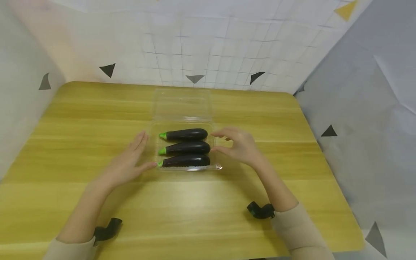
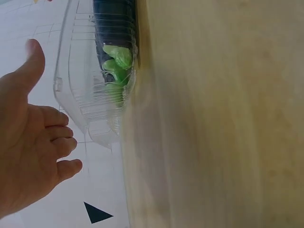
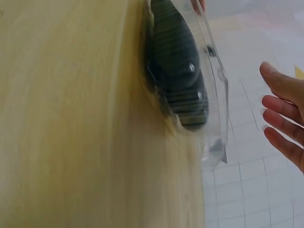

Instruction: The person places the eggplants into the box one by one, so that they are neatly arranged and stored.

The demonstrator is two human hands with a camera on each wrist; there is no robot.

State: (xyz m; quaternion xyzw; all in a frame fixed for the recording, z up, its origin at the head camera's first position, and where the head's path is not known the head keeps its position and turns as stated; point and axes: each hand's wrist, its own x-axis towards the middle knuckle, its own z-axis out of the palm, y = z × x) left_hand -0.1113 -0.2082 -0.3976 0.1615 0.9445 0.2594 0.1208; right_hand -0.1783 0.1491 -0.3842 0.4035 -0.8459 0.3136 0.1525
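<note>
Three dark eggplants with green stems lie side by side in a clear plastic clamshell box point(image 1: 186, 169): a far eggplant point(image 1: 186, 134), a middle eggplant point(image 1: 186, 148) and a near eggplant point(image 1: 186, 160). The box's clear lid point(image 1: 182, 104) is folded back toward the wall. At the left side of the box is my left hand point(image 1: 128, 164), fingers extended and thumb spread apart. My right hand point(image 1: 238, 144) is by the right side, thumb and fingers parted in a loose curve. Both wrist views show a gap between hand and box, with neither hand gripping anything.
The box stands on a wood-grain table point(image 1: 182, 213). A white back wall point(image 1: 208, 47) with grid lines and dark triangles rises behind it, and a grey side wall point(image 1: 364, 108) stands at the right. A black curved piece point(image 1: 260, 210) is at each wrist.
</note>
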